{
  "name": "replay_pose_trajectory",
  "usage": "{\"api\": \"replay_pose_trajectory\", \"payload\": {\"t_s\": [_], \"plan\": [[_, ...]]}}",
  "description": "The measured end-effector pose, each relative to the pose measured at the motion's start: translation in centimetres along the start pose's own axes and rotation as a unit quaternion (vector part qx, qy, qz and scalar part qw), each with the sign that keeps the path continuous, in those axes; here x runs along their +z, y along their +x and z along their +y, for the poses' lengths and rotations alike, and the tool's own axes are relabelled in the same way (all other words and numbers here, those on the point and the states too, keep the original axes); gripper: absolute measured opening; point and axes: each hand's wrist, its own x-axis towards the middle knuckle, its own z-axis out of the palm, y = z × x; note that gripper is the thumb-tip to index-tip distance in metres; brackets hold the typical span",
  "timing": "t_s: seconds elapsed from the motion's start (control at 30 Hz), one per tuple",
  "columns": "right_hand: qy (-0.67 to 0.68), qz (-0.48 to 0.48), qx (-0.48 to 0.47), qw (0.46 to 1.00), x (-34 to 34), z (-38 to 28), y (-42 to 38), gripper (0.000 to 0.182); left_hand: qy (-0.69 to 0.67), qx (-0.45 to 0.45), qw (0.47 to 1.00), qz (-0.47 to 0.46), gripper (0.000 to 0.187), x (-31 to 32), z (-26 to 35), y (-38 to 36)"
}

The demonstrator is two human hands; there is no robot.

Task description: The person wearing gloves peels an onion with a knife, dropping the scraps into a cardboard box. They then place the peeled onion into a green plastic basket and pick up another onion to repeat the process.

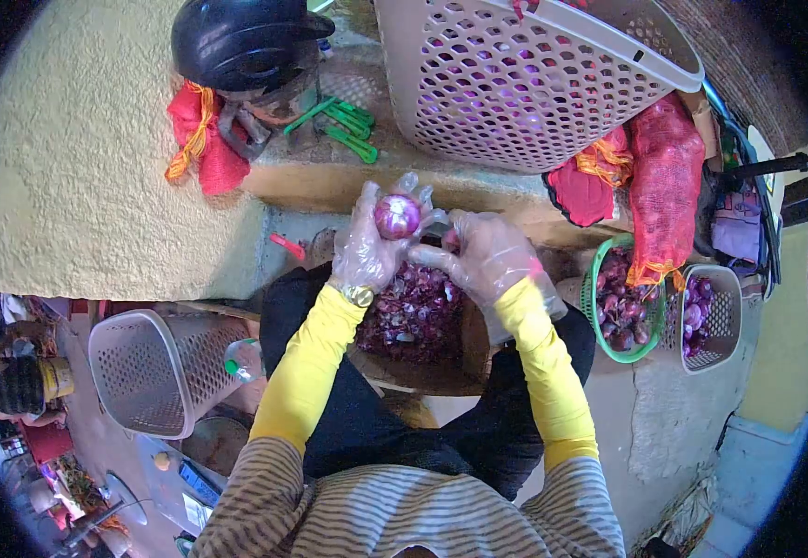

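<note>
Gloves of thin clear plastic are covering both our hands as we are working over a pile of purple onion skins (413, 312) lying in our lap. We are holding a peeled red onion (396, 216) up in our left hand (373, 244), the fingers (367, 200) curling around its left side and back so that the bulb is sitting at the fingertips, above the palm. Our right hand (480, 256) is coming in from the right, its fingers (430, 255) drawn together and pointing left toward the bulb's lower right edge; whether they are touching the onion or pinching a scrap of skin, we cannot tell. The onion is nearly round, so no long axis is showing, and the left hand is plainly the nearer one, carrying it.

Ahead of us a large pale plastic basket (553, 84) is standing on a ledge, with a black helmet (241, 42) and green tools (343, 121) beside it. To our right a green basket (599, 279) and a small white basket (725, 316) are holding more onions, under a red mesh sack (664, 186).
</note>
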Motion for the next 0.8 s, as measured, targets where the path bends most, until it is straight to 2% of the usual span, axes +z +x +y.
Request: {"api": "replay_pose_trajectory", "payload": {"t_s": [0.1,0.2,0.27,0.4,0.57,0.73,0.8], "plan": [[-0.008,0.003,0.051,0.999,0.1,-1.2,0.0,0.06,0.027,0.018,0.999,0.027,0.057,0.6,-1.0,0.4],[0.006,0.026,0.022,0.999,1.7,0.6,0.9,0.064,0.023,0.044,0.997,0.053,0.058,0.6,-1.9,0.8],[0.004,0.037,0.013,0.999,1.9,1.2,1.2,0.064,-0.038,0.05,0.997,0.042,0.057,0.7,-2.2,1.1],[-0.021,0.034,0.033,0.999,2.1,1.3,1.3,0.066,-0.012,0.082,0.995,0.05,0.054,1.4,-2.9,1.2],[-0.02,0.032,0.032,0.999,1.9,1.3,1.6,0.068,-0.044,0.11,0.993,0.001,0.05,0.6,-3.5,1.9],[-0.024,0.038,0.028,0.999,1.9,1.3,1.7,0.07,-0.036,0.121,0.992,0.007,0.054,1.0,-3.7,1.8],[-0.025,0.083,0.016,0.996,2.4,1.5,1.7,0.068,-0.036,0.122,0.992,-0.001,0.054,1.0,-3.6,1.8]]}}
